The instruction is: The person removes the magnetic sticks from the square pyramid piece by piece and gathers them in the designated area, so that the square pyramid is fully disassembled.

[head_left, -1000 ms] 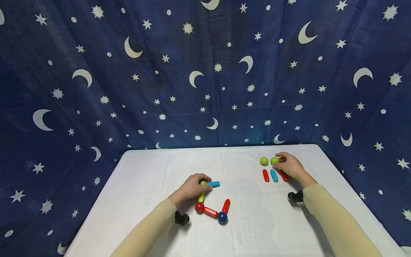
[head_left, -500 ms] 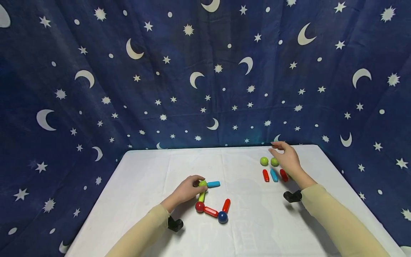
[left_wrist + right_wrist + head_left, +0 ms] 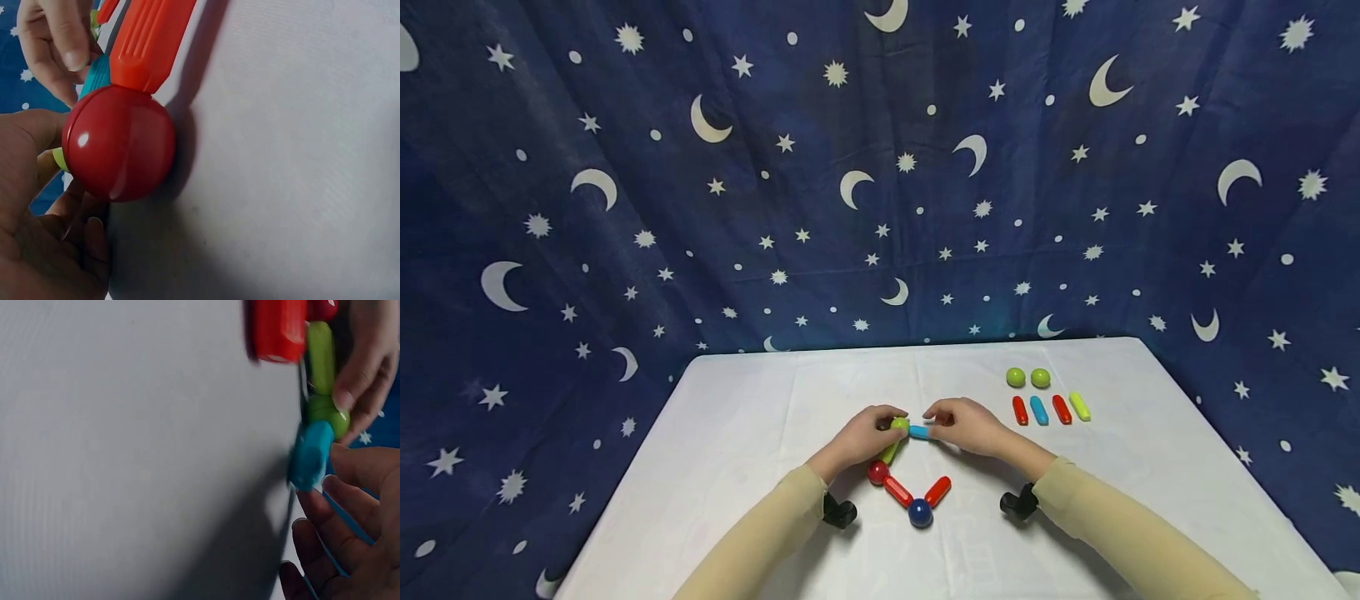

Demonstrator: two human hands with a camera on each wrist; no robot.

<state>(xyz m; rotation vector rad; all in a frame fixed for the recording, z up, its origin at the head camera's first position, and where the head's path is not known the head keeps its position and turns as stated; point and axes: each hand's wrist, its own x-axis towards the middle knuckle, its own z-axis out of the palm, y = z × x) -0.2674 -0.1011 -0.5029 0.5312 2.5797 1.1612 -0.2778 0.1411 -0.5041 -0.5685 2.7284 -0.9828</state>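
My left hand (image 3: pixel 867 433) pinches a green ball (image 3: pixel 900 425) of a chain of chunky toy building pieces. A blue rod (image 3: pixel 920 432) points right from that ball. Beside the rod's free end is my right hand (image 3: pixel 972 427), its thumb and fingers parted; in the right wrist view the fingertips (image 3: pixel 337 454) are right at the blue rod (image 3: pixel 310 456). From the green ball a yellow-green rod (image 3: pixel 891 452) leads to a red ball (image 3: pixel 877 472), then a red rod (image 3: pixel 898 492), a blue ball (image 3: pixel 920 512) and another red rod (image 3: pixel 938 492).
Two green balls (image 3: pixel 1016 377) lie at the back right of the white-covered table (image 3: pixel 760 517). In front of them stands a row of loose rods: a red rod (image 3: pixel 1020 410), a blue rod (image 3: pixel 1039 410), a red rod (image 3: pixel 1062 409) and a yellow rod (image 3: pixel 1080 407). A starry curtain (image 3: pixel 805 208) hangs behind.
My right hand has come from the loose pieces at the back right to the blue rod. My left hand has shifted right with the green ball, and the chain's joints have swung to new angles.
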